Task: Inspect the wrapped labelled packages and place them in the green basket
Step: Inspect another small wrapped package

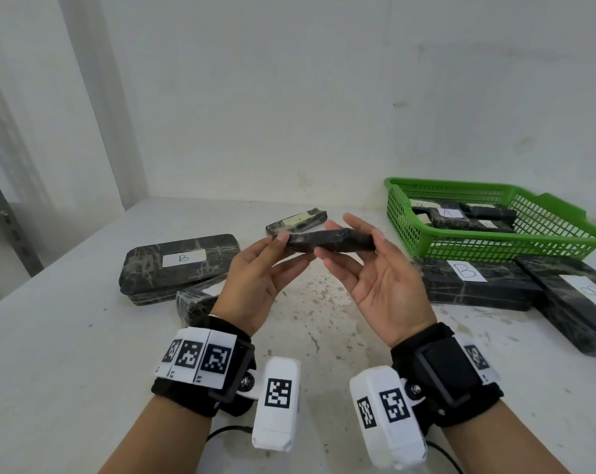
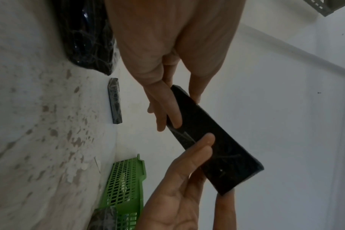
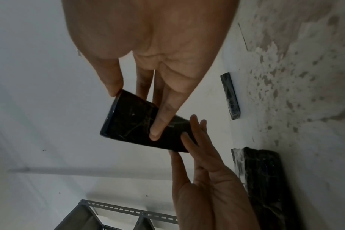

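Above the middle of the table I hold a small black wrapped package (image 1: 331,241) level between both hands. My left hand (image 1: 291,248) pinches its left end, thumb on top and fingers below. Its right end sits in my right hand (image 1: 354,241), between thumb and fingers, palm turned up. No label shows on the package (image 2: 217,143) (image 3: 132,124) in any view. The green basket (image 1: 495,242) stands at the back right and contains several wrapped packages, one labelled A (image 1: 447,213).
On the table lie a large package labelled B (image 1: 180,265) at left, a small one (image 1: 197,299) by my left wrist, and a small labelled one (image 1: 296,220) behind my hands. Two large B packages (image 1: 474,282) (image 1: 577,299) lie before the basket. A metal rack (image 3: 108,214) stands left.
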{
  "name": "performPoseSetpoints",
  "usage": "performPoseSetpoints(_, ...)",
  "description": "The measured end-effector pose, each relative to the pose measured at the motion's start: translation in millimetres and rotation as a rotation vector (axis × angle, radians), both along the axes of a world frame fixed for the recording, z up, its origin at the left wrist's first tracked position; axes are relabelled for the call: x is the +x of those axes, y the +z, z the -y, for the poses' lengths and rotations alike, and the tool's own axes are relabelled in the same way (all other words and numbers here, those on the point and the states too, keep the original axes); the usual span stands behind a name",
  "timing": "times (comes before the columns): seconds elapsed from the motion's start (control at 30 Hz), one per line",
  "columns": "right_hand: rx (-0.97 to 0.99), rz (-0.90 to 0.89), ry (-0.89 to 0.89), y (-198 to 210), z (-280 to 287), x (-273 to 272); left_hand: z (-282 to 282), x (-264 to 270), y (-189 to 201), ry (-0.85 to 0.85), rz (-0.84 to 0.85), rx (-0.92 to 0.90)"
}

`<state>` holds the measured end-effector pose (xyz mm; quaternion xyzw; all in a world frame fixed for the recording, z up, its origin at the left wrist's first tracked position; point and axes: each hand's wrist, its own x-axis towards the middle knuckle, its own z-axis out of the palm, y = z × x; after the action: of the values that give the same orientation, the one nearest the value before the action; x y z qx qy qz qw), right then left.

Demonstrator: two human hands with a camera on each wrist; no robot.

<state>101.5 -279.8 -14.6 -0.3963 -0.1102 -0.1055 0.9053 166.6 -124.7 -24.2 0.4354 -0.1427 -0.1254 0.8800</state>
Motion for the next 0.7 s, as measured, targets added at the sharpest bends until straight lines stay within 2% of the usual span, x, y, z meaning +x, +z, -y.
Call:
performPoseSetpoints(0.17,-0.146,0.028,-0.146,-3.2,-4.0,2.2,-1.2,-2.9,4.5,-0.067,0.016,0.094)
performPoseSetpoints(0.27,-0.204,0.063,-0.217,-3.0,-1.4,3.4,-1.3,-4.6,4.4,-0.156,0.127,0.178)
performPoseSetpoints(0.4,-0.25,0.074,-0.256,-4.7,-1.7,4.1,-1.0,-5.9,2.9,-0.175,0.272,0.211)
performPoseSetpoints(0.6,-0.328,0.072,-0.188,-8.0,-5.1,1.8,1.0,-5.1,-0.7,-0.05,0.316,0.186)
performPoseSetpoints(0.7,-0.349,0.061,-0.244,-9.4,-5.0,3.0,0.6,-5.4,-1.3,-0.059,0.317,0.19)
